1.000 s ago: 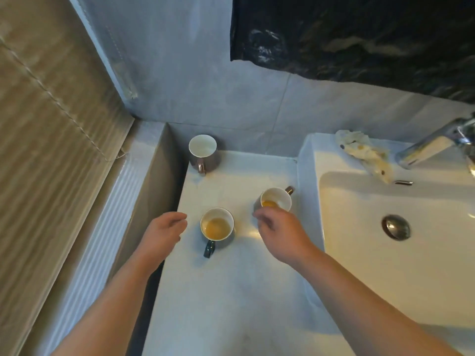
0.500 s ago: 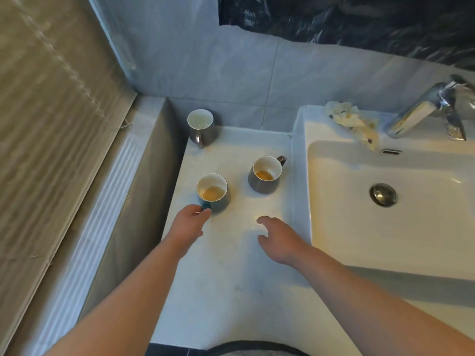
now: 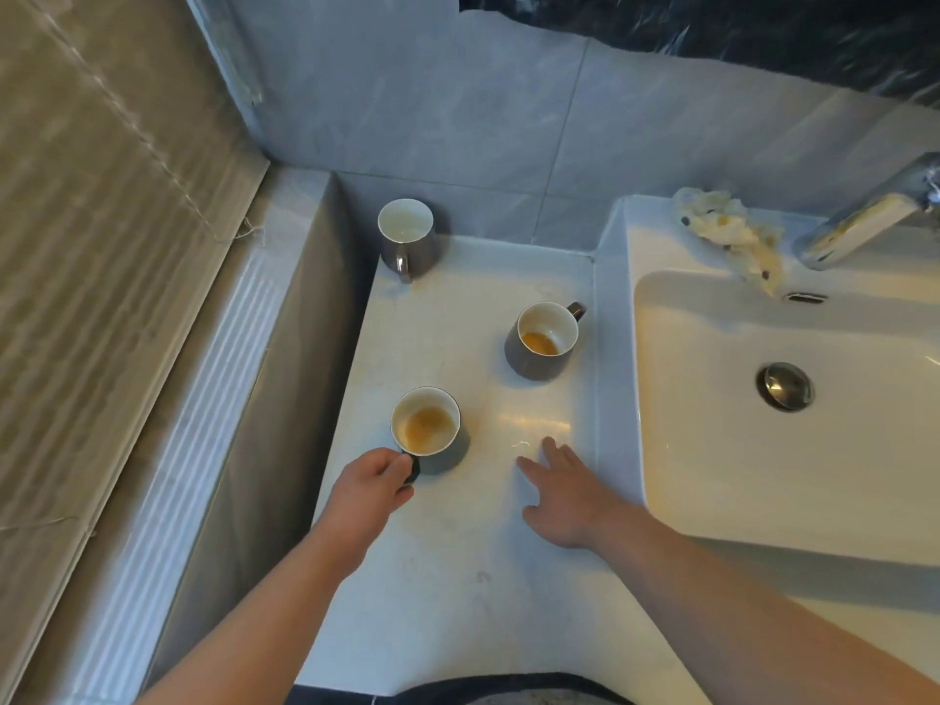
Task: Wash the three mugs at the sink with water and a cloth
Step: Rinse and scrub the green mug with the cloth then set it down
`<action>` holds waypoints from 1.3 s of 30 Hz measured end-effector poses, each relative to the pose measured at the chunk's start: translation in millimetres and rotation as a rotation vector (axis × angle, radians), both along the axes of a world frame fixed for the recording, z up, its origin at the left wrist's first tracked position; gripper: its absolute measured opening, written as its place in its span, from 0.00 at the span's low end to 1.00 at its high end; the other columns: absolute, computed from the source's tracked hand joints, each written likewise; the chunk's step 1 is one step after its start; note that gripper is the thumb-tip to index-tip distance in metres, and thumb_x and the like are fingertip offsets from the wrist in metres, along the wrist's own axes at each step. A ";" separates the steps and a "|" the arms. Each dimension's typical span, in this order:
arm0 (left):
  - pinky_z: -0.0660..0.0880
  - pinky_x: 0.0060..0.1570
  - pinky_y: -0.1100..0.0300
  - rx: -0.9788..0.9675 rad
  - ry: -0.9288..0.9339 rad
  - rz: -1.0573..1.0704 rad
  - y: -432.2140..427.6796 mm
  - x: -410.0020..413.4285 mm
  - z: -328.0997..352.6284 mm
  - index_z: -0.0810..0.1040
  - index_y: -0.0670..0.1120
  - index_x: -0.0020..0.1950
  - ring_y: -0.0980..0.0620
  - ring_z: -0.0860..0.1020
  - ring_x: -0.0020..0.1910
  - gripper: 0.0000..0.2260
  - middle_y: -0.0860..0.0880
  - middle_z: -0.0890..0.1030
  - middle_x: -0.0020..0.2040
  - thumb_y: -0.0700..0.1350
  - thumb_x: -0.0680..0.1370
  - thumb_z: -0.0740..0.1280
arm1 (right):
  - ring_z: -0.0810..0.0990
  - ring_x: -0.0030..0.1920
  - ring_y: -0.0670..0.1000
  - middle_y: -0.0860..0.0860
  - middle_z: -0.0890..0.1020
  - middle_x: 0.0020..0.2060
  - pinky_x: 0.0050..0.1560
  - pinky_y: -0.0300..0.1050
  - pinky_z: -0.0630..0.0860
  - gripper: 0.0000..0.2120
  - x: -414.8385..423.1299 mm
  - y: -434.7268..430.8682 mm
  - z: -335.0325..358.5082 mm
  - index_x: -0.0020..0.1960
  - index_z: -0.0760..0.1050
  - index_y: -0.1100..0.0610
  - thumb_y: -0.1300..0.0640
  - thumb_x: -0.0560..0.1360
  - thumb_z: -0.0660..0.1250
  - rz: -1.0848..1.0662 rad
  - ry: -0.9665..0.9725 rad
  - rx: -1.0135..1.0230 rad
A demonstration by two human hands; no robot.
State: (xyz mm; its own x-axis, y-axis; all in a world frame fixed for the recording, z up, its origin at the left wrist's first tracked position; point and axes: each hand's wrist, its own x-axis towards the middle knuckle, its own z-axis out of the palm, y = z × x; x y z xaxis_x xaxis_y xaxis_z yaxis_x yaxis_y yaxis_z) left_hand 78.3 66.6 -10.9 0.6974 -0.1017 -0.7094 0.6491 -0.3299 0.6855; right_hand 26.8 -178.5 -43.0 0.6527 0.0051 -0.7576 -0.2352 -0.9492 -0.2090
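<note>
Three mugs upright on the white countertop (image 3: 458, 577), left of the sink (image 3: 712, 501).

Near mug (image 3: 427, 429) – dark outside, white inside, amber residue across the bottom. Left hand (image 3: 374, 483) has its fingers curled round the handle at the mug's near side.

Middle mug (image 3: 541, 343) – grey, a patch of amber liquid at the bottom, handle pointing to the back right, just beside the sink's edge.

Far mug (image 3: 405, 239) in the back corner by the tiled wall, handle facing the viewer, inside pale.

Right hand (image 3: 564, 493) is spread, fingers straight, low over the countertop between near mug and sink; contact unclear.

Stained cloth (image 3: 727, 234) is crumpled on the sink's back ledge, beside the tap (image 3: 859, 226). Drain plug (image 3: 785, 386) sits in the basin.
</note>
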 end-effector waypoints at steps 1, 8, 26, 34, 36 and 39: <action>0.77 0.64 0.50 -0.003 0.009 -0.004 3.8 -6.6 2.3 0.79 0.39 0.50 0.45 0.81 0.56 0.10 0.39 0.80 0.54 0.44 0.83 0.62 | 0.38 0.79 0.57 0.53 0.37 0.79 0.78 0.55 0.49 0.34 0.0 -2.0 0.2 0.81 0.46 0.46 0.48 0.79 0.57 0.010 0.015 0.007; 0.77 0.64 0.48 0.005 0.002 -0.049 11.4 -33.3 22.8 0.80 0.39 0.50 0.44 0.82 0.56 0.11 0.39 0.81 0.53 0.45 0.83 0.63 | 0.38 0.79 0.55 0.52 0.36 0.79 0.78 0.55 0.49 0.34 3.8 -5.8 1.0 0.80 0.48 0.46 0.49 0.79 0.59 -0.017 0.063 0.045; 0.78 0.63 0.48 -0.019 -0.112 -0.003 -115.1 -123.1 110.8 0.85 0.45 0.37 0.47 0.84 0.50 0.16 0.44 0.85 0.45 0.58 0.64 0.72 | 0.79 0.53 0.53 0.46 0.77 0.47 0.55 0.47 0.80 0.12 -85.7 -58.3 113.9 0.48 0.73 0.44 0.42 0.82 0.54 -0.934 -0.182 0.954; 0.78 0.62 0.48 -0.132 -0.125 -0.007 -234.2 -190.4 125.8 0.86 0.43 0.39 0.47 0.85 0.50 0.10 0.43 0.85 0.45 0.48 0.74 0.73 | 0.81 0.56 0.54 0.52 0.82 0.54 0.59 0.53 0.80 0.22 -162.9 -177.1 135.4 0.54 0.77 0.48 0.34 0.75 0.55 -0.946 -0.251 0.947; 0.78 0.62 0.49 -0.160 -0.120 -0.039 -264.0 -201.6 128.0 0.85 0.41 0.39 0.47 0.85 0.50 0.15 0.41 0.85 0.47 0.53 0.67 0.74 | 0.82 0.55 0.54 0.52 0.82 0.51 0.59 0.53 0.80 0.19 -183.5 -206.9 135.9 0.53 0.77 0.49 0.38 0.80 0.54 -0.991 -0.280 0.924; 0.77 0.64 0.49 -0.170 -0.114 -0.097 -303.3 -215.3 128.5 0.81 0.35 0.41 0.47 0.85 0.52 0.25 0.39 0.83 0.49 0.58 0.61 0.74 | 0.83 0.54 0.54 0.47 0.81 0.48 0.59 0.53 0.80 0.16 -210.5 -243.8 137.1 0.49 0.76 0.46 0.39 0.81 0.55 -1.086 -0.302 0.896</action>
State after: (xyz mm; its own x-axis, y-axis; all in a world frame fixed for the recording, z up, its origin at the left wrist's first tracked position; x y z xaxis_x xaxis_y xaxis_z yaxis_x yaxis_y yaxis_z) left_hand -137.0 -236.7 117.6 0.7535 -0.2829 -0.5935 0.5352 -0.2605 0.8036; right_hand -183.7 -422.2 94.0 0.7748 -0.1982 -0.6004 -0.5831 0.1429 -0.7997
